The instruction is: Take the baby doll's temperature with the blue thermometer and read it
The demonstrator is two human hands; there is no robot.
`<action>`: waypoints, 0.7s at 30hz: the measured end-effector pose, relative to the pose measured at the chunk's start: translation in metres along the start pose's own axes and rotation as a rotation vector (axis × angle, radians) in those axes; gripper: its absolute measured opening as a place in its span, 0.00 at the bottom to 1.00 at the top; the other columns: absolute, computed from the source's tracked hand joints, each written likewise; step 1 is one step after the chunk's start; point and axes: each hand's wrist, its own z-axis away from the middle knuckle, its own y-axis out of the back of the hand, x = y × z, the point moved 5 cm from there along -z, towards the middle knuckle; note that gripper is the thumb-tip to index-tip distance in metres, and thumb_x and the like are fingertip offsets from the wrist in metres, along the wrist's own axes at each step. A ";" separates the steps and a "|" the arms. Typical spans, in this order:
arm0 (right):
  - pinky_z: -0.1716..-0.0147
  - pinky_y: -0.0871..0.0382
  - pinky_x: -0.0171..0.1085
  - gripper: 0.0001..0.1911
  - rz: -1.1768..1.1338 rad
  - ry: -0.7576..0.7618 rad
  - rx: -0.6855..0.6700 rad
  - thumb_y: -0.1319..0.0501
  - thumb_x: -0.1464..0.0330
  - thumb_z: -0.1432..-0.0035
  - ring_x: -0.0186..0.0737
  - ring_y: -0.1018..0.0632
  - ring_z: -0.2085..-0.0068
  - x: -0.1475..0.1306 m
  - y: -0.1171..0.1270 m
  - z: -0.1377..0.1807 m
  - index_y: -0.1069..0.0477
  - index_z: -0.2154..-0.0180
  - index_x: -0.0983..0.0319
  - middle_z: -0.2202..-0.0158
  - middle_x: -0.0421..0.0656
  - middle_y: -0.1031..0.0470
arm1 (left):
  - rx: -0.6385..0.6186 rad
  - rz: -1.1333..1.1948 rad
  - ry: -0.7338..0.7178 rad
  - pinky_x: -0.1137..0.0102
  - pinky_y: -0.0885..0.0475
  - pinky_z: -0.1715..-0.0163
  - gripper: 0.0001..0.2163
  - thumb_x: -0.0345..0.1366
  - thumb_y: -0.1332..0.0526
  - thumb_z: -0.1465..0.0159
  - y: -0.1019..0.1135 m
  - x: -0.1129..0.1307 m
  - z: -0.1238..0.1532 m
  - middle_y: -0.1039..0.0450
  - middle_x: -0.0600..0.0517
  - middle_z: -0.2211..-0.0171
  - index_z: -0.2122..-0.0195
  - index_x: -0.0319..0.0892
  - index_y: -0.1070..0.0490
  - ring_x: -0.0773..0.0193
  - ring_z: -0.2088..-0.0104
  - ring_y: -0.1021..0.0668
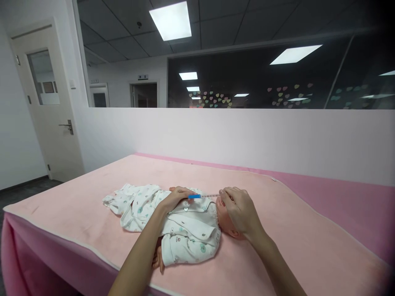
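In the head view, we are holding a slim, straight, clear marked rod above a plastic-headed doll in white printed clothes, which is lying on a pink cloth-covered bench. Our left hand is pinching its blue end; our right hand's fingers are bending at the other end, any grip hidden. We are judging it light, stiff, perhaps breakable, best held by the blue end.
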 end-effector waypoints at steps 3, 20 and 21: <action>0.69 0.47 0.34 0.20 -0.132 -0.047 -0.009 0.56 0.62 0.41 0.32 0.39 0.77 0.002 -0.009 0.000 0.51 0.82 0.62 0.83 0.36 0.41 | 0.016 0.277 -0.034 0.70 0.36 0.71 0.18 0.47 0.34 0.55 0.009 -0.005 0.000 0.32 0.52 0.84 0.71 0.36 0.24 0.69 0.79 0.31; 0.66 0.45 0.35 0.19 -0.185 0.006 -0.081 0.58 0.61 0.39 0.33 0.39 0.74 -0.008 -0.018 0.006 0.52 0.80 0.61 0.81 0.36 0.44 | -0.022 0.478 -0.147 0.67 0.36 0.66 0.14 0.41 0.28 0.64 0.008 0.005 0.005 0.36 0.58 0.88 0.76 0.42 0.24 0.72 0.80 0.32; 0.65 0.45 0.35 0.19 -0.162 0.043 -0.068 0.58 0.62 0.39 0.33 0.39 0.75 -0.010 -0.012 0.011 0.50 0.80 0.61 0.81 0.36 0.44 | -0.021 0.462 -0.141 0.66 0.36 0.65 0.17 0.41 0.29 0.64 0.007 0.005 0.005 0.33 0.56 0.85 0.72 0.42 0.24 0.70 0.78 0.31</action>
